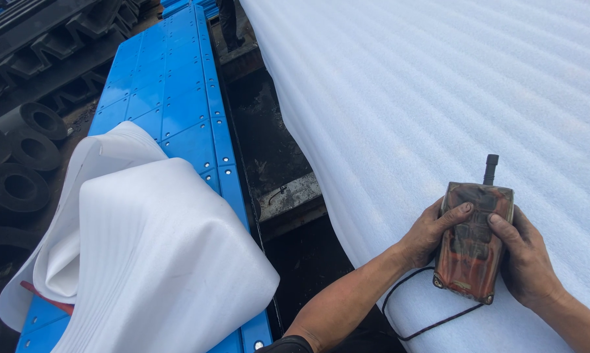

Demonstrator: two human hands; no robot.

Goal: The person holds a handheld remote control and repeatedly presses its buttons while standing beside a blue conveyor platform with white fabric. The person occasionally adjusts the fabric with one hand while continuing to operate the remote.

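Handheld remote control [471, 245]: box-shaped body, worn reddish-brown casing under a cloudy transparent cover, short black stub antenna rising from its top right corner toward 12 o'clock. It lies face up, long axis tilted slightly toward 1 o'clock, at roughly 4 o'clock in the view, resting on ribbed white foam sheeting. A thin black cord [413, 307] runs from its lower end and loops out toward 7 o'clock across the foam.
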